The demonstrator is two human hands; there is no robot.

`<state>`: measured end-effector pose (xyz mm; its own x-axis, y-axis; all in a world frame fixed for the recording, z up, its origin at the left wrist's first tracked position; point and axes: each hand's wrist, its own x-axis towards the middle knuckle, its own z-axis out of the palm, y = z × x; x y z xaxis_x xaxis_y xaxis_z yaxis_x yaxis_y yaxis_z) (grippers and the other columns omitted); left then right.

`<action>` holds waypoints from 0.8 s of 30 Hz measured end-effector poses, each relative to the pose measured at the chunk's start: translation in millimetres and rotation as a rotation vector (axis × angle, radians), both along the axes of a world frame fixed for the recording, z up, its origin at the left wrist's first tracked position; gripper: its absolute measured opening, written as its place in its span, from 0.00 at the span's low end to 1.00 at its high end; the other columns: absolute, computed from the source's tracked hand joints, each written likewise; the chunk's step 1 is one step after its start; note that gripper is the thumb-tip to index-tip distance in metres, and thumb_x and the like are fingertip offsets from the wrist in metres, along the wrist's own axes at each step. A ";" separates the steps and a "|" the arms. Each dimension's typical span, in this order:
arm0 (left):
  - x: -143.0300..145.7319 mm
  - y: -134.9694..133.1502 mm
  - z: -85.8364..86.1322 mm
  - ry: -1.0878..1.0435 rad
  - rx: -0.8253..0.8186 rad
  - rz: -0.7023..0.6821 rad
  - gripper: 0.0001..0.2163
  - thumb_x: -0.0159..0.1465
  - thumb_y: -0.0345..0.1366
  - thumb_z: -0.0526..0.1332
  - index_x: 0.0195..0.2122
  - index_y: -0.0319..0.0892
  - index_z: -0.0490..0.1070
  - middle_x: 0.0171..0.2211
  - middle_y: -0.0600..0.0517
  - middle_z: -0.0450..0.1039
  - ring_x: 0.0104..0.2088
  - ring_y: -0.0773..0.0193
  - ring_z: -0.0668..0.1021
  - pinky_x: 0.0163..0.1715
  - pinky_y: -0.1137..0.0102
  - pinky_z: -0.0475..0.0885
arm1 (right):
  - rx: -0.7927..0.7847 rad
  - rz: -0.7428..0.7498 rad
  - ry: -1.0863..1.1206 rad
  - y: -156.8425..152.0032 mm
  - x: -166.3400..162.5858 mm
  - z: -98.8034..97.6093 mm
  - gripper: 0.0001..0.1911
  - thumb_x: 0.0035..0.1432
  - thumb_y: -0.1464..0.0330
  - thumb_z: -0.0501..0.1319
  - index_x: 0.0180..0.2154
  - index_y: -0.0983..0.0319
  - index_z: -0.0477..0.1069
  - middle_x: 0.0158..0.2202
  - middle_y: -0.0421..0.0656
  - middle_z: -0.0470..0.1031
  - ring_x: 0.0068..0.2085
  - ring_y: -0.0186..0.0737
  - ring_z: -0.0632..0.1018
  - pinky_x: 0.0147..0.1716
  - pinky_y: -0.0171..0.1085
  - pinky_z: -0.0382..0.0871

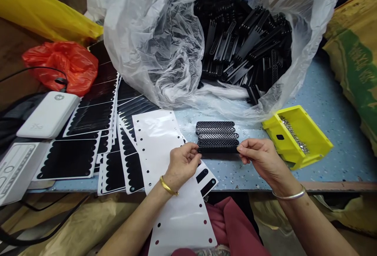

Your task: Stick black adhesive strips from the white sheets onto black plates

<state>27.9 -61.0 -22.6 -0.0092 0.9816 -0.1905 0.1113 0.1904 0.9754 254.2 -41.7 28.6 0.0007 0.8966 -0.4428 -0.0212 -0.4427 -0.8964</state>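
Observation:
My left hand (184,162) and my right hand (260,154) pinch the two ends of a long black plastic strip (218,149) with rounded ends. Just beyond it, several black strips with a lattice pattern (216,130) lie side by side on the blue speckled table. A white backing sheet (160,146) with small holes along its edges lies under my left wrist and hangs over the table edge. Beneath its right side a sheet with black rounded stickers (207,183) shows in part. The fingertips hide the strip's very ends.
A clear plastic bag (165,52) spreads across the back, with a heap of black plastic parts (244,48) in it. At right stands a yellow bin (313,142) with small metal pieces. Black sticker sheets (70,158), a white power bank (48,114) and a red bag (63,67) are at left.

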 end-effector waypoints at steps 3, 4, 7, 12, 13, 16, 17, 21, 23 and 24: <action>0.6 -0.1 0.5 0.003 0.009 -0.002 0.06 0.52 0.31 0.63 0.32 0.39 0.73 0.20 0.56 0.72 0.19 0.67 0.78 0.18 0.76 0.72 | 0.008 -0.009 -0.029 0.1 -0.1 -1.7 0.14 0.37 0.63 0.75 0.18 0.64 0.75 0.15 0.39 0.69 0.17 0.31 0.67 0.17 0.32 0.58; 0.7 -0.1 0.3 0.003 0.012 -0.003 0.05 0.52 0.31 0.63 0.32 0.39 0.73 0.20 0.56 0.72 0.19 0.67 0.78 0.18 0.76 0.73 | 0.011 -0.011 -0.038 0.1 0.0 -2.3 0.14 0.38 0.63 0.75 0.18 0.64 0.75 0.15 0.39 0.69 0.17 0.31 0.67 0.17 0.33 0.59; 0.8 0.0 -0.7 0.001 0.020 -0.004 0.05 0.53 0.31 0.63 0.32 0.40 0.73 0.20 0.56 0.72 0.19 0.68 0.78 0.18 0.76 0.73 | 0.018 -0.007 -0.055 0.0 0.4 -4.0 0.14 0.38 0.62 0.74 0.18 0.63 0.74 0.15 0.40 0.69 0.17 0.32 0.67 0.17 0.33 0.59; -0.3 -0.6 -1.0 0.022 0.028 -0.016 0.05 0.53 0.30 0.63 0.32 0.40 0.73 0.20 0.56 0.72 0.19 0.67 0.78 0.19 0.76 0.73 | 0.018 -0.007 -0.069 0.0 0.5 -5.4 0.14 0.39 0.62 0.74 0.18 0.63 0.74 0.15 0.39 0.69 0.17 0.31 0.67 0.17 0.33 0.59; -0.8 -1.0 -0.7 0.025 0.030 -0.026 0.06 0.53 0.30 0.62 0.33 0.40 0.73 0.21 0.55 0.72 0.20 0.67 0.79 0.19 0.76 0.72 | 0.017 -0.006 -0.074 -0.1 0.5 -5.5 0.14 0.39 0.62 0.74 0.18 0.63 0.74 0.15 0.39 0.69 0.18 0.31 0.67 0.17 0.33 0.59; -2.7 -1.8 0.8 0.016 0.026 -0.045 0.06 0.55 0.29 0.60 0.34 0.39 0.73 0.22 0.54 0.73 0.22 0.65 0.81 0.19 0.77 0.72 | 0.016 -0.007 -0.087 -0.4 1.0 -6.4 0.14 0.40 0.63 0.74 0.19 0.64 0.74 0.16 0.39 0.69 0.18 0.31 0.67 0.17 0.33 0.59; -3.2 -1.8 1.5 0.013 0.019 -0.045 0.06 0.56 0.30 0.60 0.35 0.39 0.73 0.22 0.54 0.73 0.23 0.65 0.81 0.18 0.77 0.72 | 0.015 -0.006 -0.088 -0.4 1.3 -6.8 0.14 0.40 0.63 0.74 0.19 0.64 0.74 0.16 0.39 0.69 0.18 0.31 0.67 0.17 0.33 0.59; -3.5 0.0 4.4 0.051 -0.011 -0.049 0.06 0.61 0.34 0.58 0.34 0.39 0.74 0.22 0.54 0.74 0.23 0.65 0.81 0.18 0.78 0.71 | 0.023 -0.006 -0.085 -0.3 1.7 -7.9 0.14 0.40 0.62 0.74 0.19 0.64 0.74 0.16 0.39 0.69 0.17 0.31 0.67 0.17 0.33 0.60; -2.5 1.4 5.3 0.077 -0.018 -0.047 0.08 0.63 0.36 0.58 0.32 0.40 0.74 0.21 0.54 0.73 0.23 0.66 0.80 0.18 0.78 0.71 | 0.028 -0.001 -0.091 -0.2 1.5 -7.7 0.14 0.41 0.62 0.73 0.19 0.63 0.74 0.16 0.39 0.69 0.18 0.32 0.67 0.17 0.33 0.60; -1.8 2.0 5.4 0.084 -0.024 -0.043 0.08 0.64 0.36 0.58 0.31 0.40 0.74 0.20 0.54 0.73 0.22 0.67 0.80 0.18 0.78 0.71 | 0.030 0.003 -0.095 -0.2 1.4 -7.5 0.14 0.41 0.61 0.73 0.19 0.63 0.74 0.16 0.40 0.69 0.18 0.32 0.67 0.17 0.33 0.60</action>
